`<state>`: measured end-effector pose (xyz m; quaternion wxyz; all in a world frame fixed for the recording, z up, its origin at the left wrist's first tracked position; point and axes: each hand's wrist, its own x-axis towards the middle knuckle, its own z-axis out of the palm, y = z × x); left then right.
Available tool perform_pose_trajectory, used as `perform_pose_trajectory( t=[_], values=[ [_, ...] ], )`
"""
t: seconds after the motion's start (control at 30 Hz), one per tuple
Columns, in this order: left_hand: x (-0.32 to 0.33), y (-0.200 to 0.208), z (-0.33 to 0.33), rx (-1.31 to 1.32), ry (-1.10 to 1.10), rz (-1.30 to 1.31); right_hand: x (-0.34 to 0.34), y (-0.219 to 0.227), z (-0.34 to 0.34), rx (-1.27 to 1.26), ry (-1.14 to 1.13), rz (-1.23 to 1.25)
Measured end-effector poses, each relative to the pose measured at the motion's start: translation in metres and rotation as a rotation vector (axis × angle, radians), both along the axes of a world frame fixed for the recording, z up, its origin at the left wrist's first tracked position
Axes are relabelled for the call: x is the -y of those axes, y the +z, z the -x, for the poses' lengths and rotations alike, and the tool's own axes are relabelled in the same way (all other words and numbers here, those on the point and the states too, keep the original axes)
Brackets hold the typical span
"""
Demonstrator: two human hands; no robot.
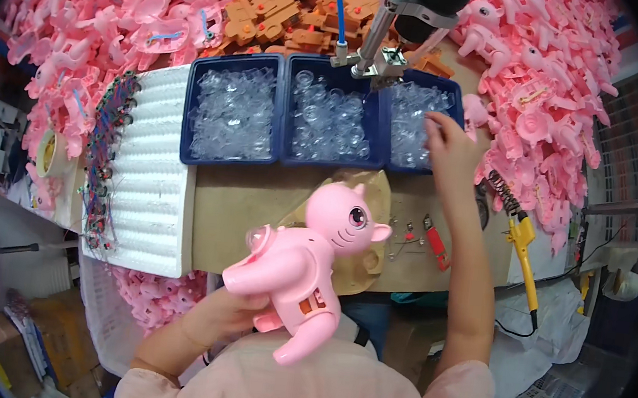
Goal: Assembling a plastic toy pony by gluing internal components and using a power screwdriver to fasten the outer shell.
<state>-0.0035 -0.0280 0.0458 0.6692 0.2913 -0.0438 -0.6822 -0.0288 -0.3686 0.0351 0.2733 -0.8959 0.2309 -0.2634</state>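
Observation:
My left hand (239, 309) grips a pink plastic toy animal (289, 275) at its underside, in front of my chest. The toy has a round head with a painted eye, stubby legs, and a small opening in its side showing orange-brown parts. A clear round plastic piece (256, 237) sits at its rear end. My right hand (449, 141) reaches over the right-hand blue bin (460, 97), at the edge of its clear plastic pieces (412, 123). Its fingers are drawn together in a pinch; whatever lies between them is hidden.
Two more blue bins (280, 109) hold clear parts. A white ridged tray (153, 182) with wired parts stands left. Pink shells (120, 15) and orange-brown parts (277, 8) are heaped behind. A metal fixture (378, 42) hangs overhead. A yellow soldering iron (524, 248) rests right.

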Motion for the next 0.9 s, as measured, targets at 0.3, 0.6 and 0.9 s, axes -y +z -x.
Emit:
perform_pose_trajectory(
  t=[0.3, 0.6, 0.9],
  values=[
    [-0.013, -0.007, 0.006, -0.314, 0.121, -0.084, -0.089, 0.056, 0.107, 0.091, -0.008, -1.137],
    [-0.016, 0.016, 0.018, 0.075, 0.253, -0.125, -0.171, 0.076, 0.084, -0.06, 0.634, -0.645],
    [-0.008, 0.01, 0.022, 0.35, 0.419, -0.176, -0.184, 0.06, 0.08, 0.061, 0.598, -0.36]
  ],
)
